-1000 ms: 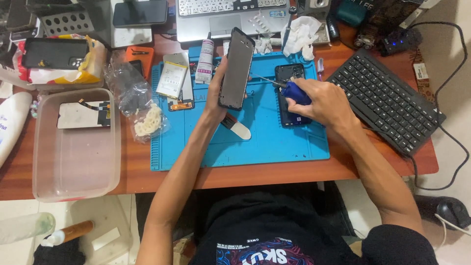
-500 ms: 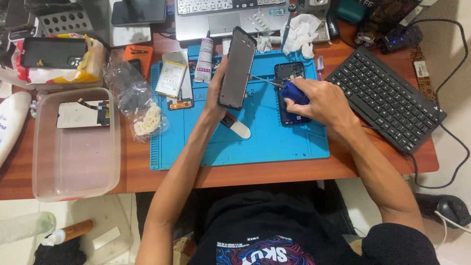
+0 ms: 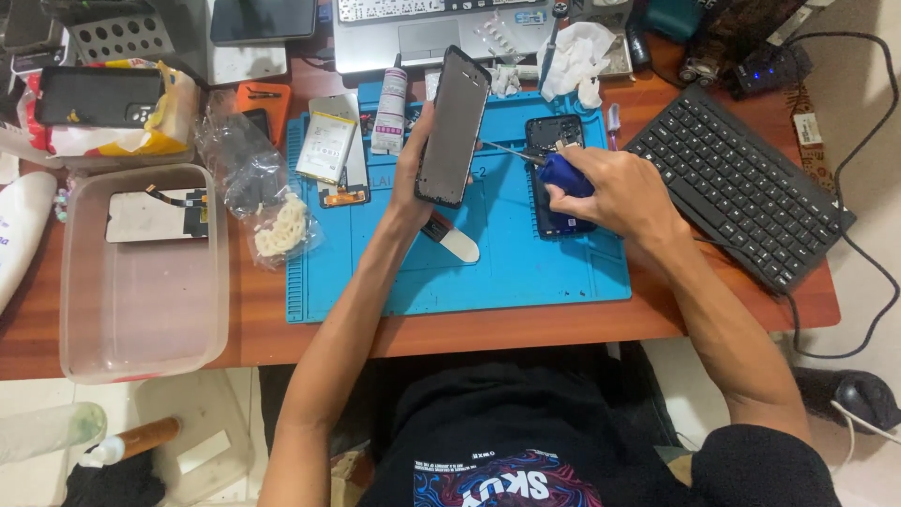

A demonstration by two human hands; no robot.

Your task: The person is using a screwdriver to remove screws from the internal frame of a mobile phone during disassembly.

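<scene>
While upright in left hand (image 3: 413, 174), phone screen (image 3: 452, 127).

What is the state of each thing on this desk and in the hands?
Screen panel: lifted, tilted, held by left hand.
Screwdriver: gripped by right hand, tip toward the panel.
Phone body: opened, flat on blue mat.
Plastic tub: uncovered, holds one flat part.

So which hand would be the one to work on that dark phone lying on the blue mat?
Probably the right hand. It already grips the blue screwdriver and sits right over the phone. The left hand is busy holding the screen panel upright, off to the side.
</scene>
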